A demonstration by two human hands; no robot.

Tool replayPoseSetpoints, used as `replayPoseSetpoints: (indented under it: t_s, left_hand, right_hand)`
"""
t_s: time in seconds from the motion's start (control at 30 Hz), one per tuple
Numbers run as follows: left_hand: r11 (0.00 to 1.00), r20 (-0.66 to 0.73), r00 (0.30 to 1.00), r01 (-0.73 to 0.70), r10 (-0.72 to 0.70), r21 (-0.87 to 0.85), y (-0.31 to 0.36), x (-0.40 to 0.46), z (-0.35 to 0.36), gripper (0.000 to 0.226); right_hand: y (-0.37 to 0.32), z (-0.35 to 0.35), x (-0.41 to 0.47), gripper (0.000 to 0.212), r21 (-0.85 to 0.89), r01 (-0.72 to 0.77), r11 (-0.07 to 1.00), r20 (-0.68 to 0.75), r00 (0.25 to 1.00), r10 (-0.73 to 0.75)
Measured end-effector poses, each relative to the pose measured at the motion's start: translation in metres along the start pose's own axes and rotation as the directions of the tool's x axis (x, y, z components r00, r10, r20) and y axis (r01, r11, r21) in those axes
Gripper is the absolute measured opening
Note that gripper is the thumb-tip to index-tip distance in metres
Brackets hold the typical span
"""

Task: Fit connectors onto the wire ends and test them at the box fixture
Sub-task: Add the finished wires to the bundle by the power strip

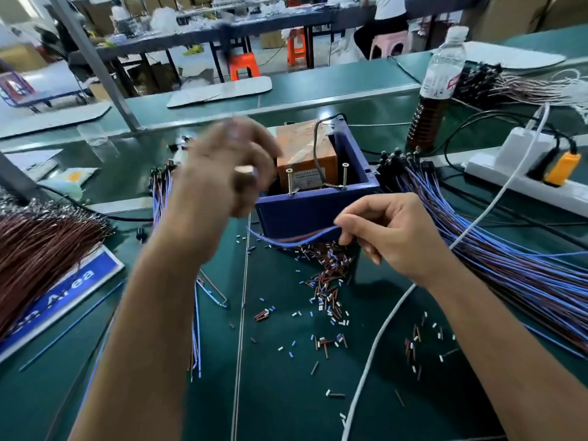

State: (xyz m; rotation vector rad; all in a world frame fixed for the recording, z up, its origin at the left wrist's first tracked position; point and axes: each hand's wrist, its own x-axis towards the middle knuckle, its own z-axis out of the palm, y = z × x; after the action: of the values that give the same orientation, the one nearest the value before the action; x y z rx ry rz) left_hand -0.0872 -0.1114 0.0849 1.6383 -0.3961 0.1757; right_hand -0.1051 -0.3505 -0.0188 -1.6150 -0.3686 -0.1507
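The blue box fixture (313,211) stands mid-table with an orange block and two upright screws (344,176) inside. My right hand (391,233) pinches a blue and brown wire pair (286,240) just in front of the box; the wires trail left. My left hand (222,173) is raised and motion-blurred left of the box, fingers curled; whether it holds anything is unclear. A bundle of blue and brown wires with black connectors (509,259) lies to the right, and a smaller bundle (160,189) lies behind my left hand.
Cut insulation bits (327,281) litter the green mat before the box. A brown wire bundle (38,256) and a blue sign (63,297) lie left. A white cable (381,329), power strip (525,173) and bottle (436,87) stand right.
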Motion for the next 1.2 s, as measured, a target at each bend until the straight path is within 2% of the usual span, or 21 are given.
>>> replayPoseSetpoints:
  t_s: [0.03,0.1,0.13,0.2,0.27,0.3,0.33,0.47,0.6,0.7,0.8,0.97,1.2]
  left_hand:
    - [0.981,0.074,0.996,-0.060,0.047,0.185,-0.005,-0.006,0.015,0.034]
    - [0.816,0.243,0.961,-0.246,0.134,0.523,-0.023,-0.022,0.050,0.031]
    - [0.719,0.273,0.950,-0.295,0.150,0.630,-0.030,-0.028,0.061,0.033]
    - [0.640,0.282,0.951,-0.297,0.129,0.709,-0.039,-0.033,0.070,0.037]
    - [0.640,0.296,0.949,-0.296,0.112,0.709,-0.046,-0.038,0.076,0.036]
    - [0.654,0.295,0.949,-0.293,0.111,0.698,-0.048,-0.041,0.078,0.035]
    - [0.680,0.280,0.954,-0.273,0.102,0.680,-0.051,-0.041,0.079,0.034]
    - [0.787,0.226,0.974,-0.155,0.021,0.597,-0.072,-0.031,0.070,0.031]
    - [0.814,0.270,0.960,-0.218,0.079,0.538,-0.089,-0.035,0.068,0.031]
    - [0.781,0.273,0.947,-0.296,0.167,0.550,-0.097,-0.035,0.069,0.027]
    - [0.758,0.231,0.950,-0.309,0.212,0.575,-0.100,-0.035,0.066,0.018]
    - [0.785,0.133,0.969,-0.245,0.207,0.569,-0.102,-0.035,0.063,0.017]
    - [0.802,0.190,0.951,-0.308,0.244,0.512,-0.103,-0.036,0.062,0.015]
  right_hand:
    - [0.003,-0.003,-0.002,0.010,-0.023,-0.027,0.999,0.022,0.999,0.027]
    - [0.007,-0.005,-0.006,0.012,-0.064,-0.066,0.996,0.071,0.995,0.070]
    - [0.008,-0.005,-0.007,0.012,-0.068,-0.071,0.995,0.088,0.993,0.077]
    - [0.011,-0.002,-0.009,0.011,-0.058,-0.063,0.996,0.101,0.992,0.069]
    - [0.013,-0.002,-0.009,0.021,-0.059,-0.050,0.997,0.085,0.995,0.055]
    - [0.014,-0.003,-0.008,0.017,-0.054,-0.057,0.997,0.072,0.996,0.061]
    - [0.014,-0.004,-0.008,0.014,-0.044,-0.068,0.997,0.053,0.996,0.070]
    - [0.019,-0.005,-0.006,0.026,-0.106,-0.079,0.991,-0.045,0.996,0.074]
    - [0.023,-0.006,-0.006,0.029,-0.148,-0.040,0.988,-0.139,0.990,0.019]
    - [0.026,-0.006,-0.005,0.022,-0.103,-0.055,0.993,-0.179,0.983,0.036]
    - [0.026,-0.006,-0.006,0.010,0.018,-0.081,0.997,-0.169,0.982,0.083]
    - [0.021,-0.008,-0.007,0.007,0.138,-0.108,0.985,-0.183,0.974,0.132]
    - [0.013,0.000,-0.012,0.005,0.056,-0.068,0.996,-0.083,0.994,0.073]
